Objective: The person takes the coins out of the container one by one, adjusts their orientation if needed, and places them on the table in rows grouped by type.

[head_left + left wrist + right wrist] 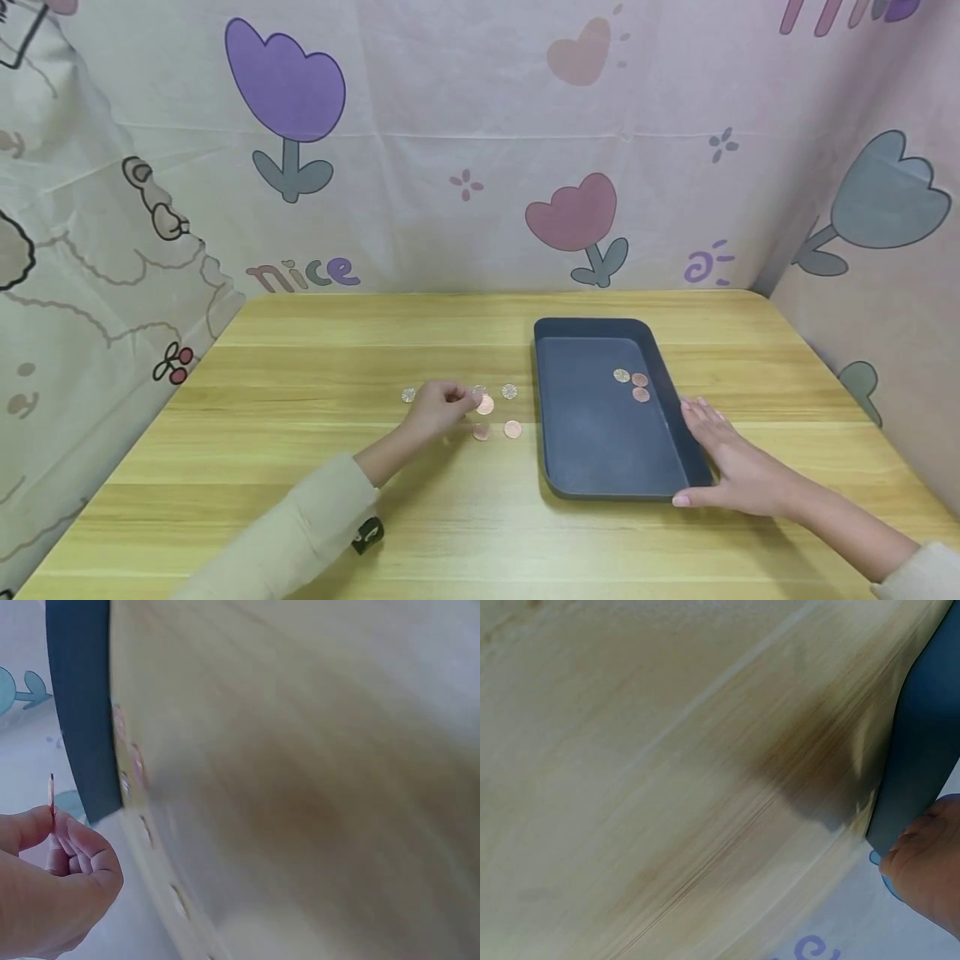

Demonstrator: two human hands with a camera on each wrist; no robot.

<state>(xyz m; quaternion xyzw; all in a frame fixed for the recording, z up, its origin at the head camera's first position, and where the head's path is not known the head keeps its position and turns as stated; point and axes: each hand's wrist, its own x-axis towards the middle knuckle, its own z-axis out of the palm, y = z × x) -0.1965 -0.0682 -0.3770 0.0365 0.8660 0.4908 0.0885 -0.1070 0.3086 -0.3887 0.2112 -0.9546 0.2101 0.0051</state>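
Between thumb and forefinger, my left hand (438,407) pinches a copper-coloured coin (485,404) above the table; the left wrist view shows this coin (52,793) edge-on at the fingertips. Around that hand, pale coins (509,391) and copper-coloured coins (512,429) lie flat on the wood. To their right is a dark blue-grey rectangular tray (592,487), with a pale coin (621,376) and two copper-coloured coins (641,395) inside. My right hand (738,462) rests against the tray's right wall, fingers extended along it and thumb at the near right corner.
The wooden table (300,333) backs onto a hanging cloth (420,100) printed with flowers, which also runs along both sides. Another pale coin (408,394) lies left of my left hand. A black strap (367,535) shows beside the left sleeve.
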